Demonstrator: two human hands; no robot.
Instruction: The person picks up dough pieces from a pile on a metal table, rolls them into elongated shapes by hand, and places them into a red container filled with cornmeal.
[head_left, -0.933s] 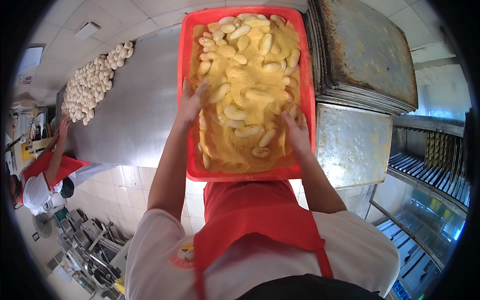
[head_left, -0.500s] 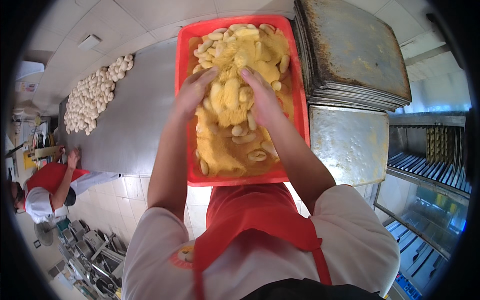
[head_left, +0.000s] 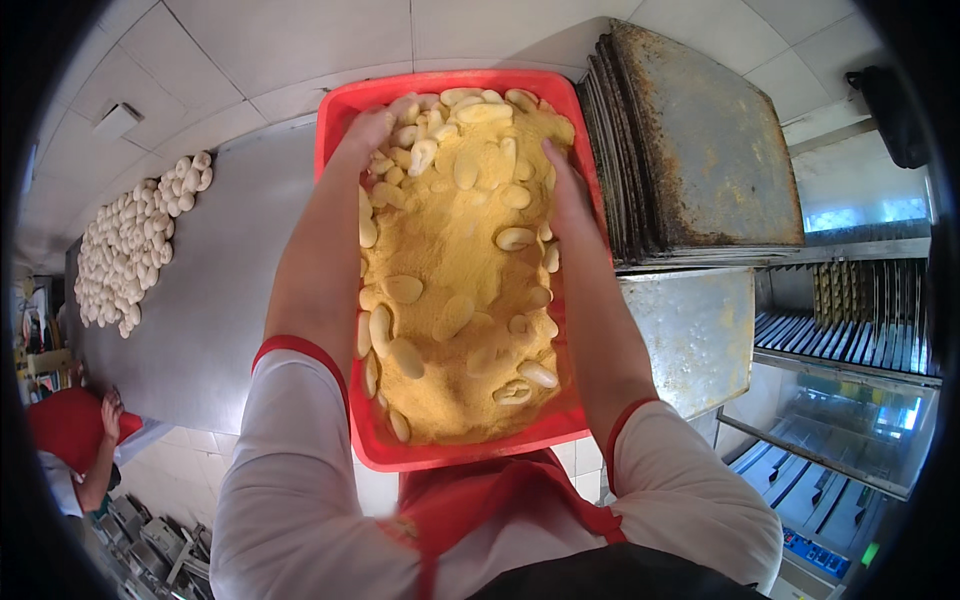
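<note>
A red plastic tub (head_left: 452, 458) sits in front of me, filled with yellow breadcrumbs (head_left: 440, 250) and several pale oblong dough pieces (head_left: 405, 288) half buried in them. My left hand (head_left: 366, 128) reaches to the tub's far left corner, fingers among the dough pieces there. Along the far right wall my right hand (head_left: 562, 186) presses into the crumbs, fingers spread. I cannot tell whether either hand grips a piece.
A stack of worn metal baking trays (head_left: 700, 140) stands right of the tub, one tray (head_left: 690, 330) lower beside it. A steel table (head_left: 220, 280) carries rows of pale dough pieces (head_left: 130, 240) far left. Another person in red (head_left: 70, 440) works at lower left. An oven rack (head_left: 850, 310) is at right.
Both hands went from scooping crumbs and pieces together mid-tub to the tub's far end, apart again. My view shifted closer over the tub.
</note>
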